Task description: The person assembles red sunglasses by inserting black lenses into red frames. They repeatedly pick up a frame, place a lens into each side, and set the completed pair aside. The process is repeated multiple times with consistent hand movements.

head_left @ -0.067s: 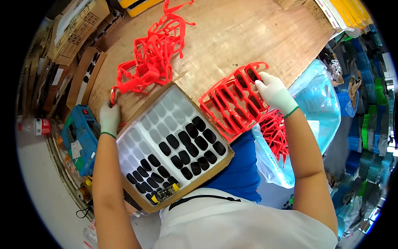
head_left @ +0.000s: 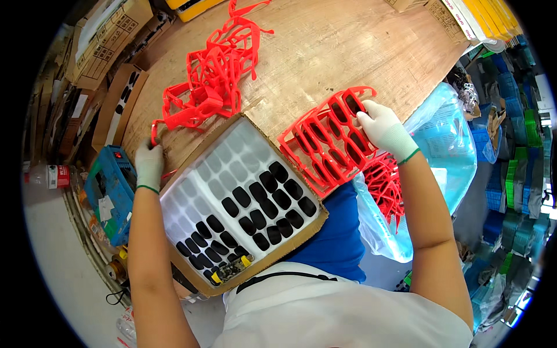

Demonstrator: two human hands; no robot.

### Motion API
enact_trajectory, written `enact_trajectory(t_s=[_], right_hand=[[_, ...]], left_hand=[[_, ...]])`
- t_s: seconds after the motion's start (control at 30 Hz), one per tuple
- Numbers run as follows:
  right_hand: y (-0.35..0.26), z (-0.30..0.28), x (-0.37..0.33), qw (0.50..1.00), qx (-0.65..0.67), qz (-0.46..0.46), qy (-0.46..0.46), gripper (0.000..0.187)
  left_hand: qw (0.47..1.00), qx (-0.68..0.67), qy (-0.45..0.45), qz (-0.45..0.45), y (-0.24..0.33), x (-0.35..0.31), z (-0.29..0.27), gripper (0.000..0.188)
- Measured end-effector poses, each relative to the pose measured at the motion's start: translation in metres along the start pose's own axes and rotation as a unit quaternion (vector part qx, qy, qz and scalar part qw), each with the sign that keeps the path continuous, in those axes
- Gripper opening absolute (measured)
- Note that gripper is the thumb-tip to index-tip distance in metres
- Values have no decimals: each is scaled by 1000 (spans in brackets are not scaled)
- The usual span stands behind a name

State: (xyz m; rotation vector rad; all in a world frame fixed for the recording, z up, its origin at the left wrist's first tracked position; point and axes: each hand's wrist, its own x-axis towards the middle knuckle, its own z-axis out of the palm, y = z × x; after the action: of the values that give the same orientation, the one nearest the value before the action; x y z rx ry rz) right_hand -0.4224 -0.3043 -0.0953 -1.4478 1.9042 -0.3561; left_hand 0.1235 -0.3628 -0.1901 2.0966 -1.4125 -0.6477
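My left hand (head_left: 149,164), in a white glove with green cuff, has its fingers closed on the end of a red glasses frame (head_left: 154,133) beside the pile of tangled red frames (head_left: 217,72). A white-gloved right hand of mine (head_left: 380,126) grips the right end of a row of red sunglasses (head_left: 328,139) with dark lenses; the fingertips are partly hidden behind them. Between my hands a cardboard box (head_left: 321,217) holds a white tray (head_left: 232,200) with several black lenses (head_left: 268,209) in its pockets. A small clear packet with yellow ends (head_left: 233,269) lies on the tray.
A wooden table (head_left: 325,52) stretches ahead. To the right, a blue plastic bag (head_left: 444,136) stands near more red frames (head_left: 384,185). On the left are a blue device (head_left: 110,200), a bottle (head_left: 55,176) and cardboard boxes (head_left: 107,49). Blue and green crates (head_left: 510,174) fill the far right.
My left hand has shifted slightly left and up, and the end of the red frame has moved with it. My right hand stays in place on the sunglasses.
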Motion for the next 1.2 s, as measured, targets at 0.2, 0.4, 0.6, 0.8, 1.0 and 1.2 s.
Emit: enact_trajectory(t_s=[0.2, 0.4, 0.6, 0.8, 1.0, 1.2], right_hand=[[9, -2, 6, 998, -54, 8, -26, 33], [8, -2, -6, 977, -178, -83, 78, 52], [-84, 65, -60, 935, -3, -350, 46, 22], [-147, 223, -113, 898, -223, -368, -88, 23], [-166, 241, -117, 908, -319, -246, -117, 24], [-167, 234, -114, 912, -327, -228, -96, 27]], left_hand=[[929, -338, -65, -139, 11, -11, -67, 38], [982, -180, -24, 54, 68, -110, -108, 42], [929, -360, -68, 43, 33, -233, -121, 52], [885, -424, -187, 43, 69, -292, -102, 48], [907, -315, -267, 77, 59, -346, -110, 36], [916, -230, -289, 156, 67, -371, -122, 37]])
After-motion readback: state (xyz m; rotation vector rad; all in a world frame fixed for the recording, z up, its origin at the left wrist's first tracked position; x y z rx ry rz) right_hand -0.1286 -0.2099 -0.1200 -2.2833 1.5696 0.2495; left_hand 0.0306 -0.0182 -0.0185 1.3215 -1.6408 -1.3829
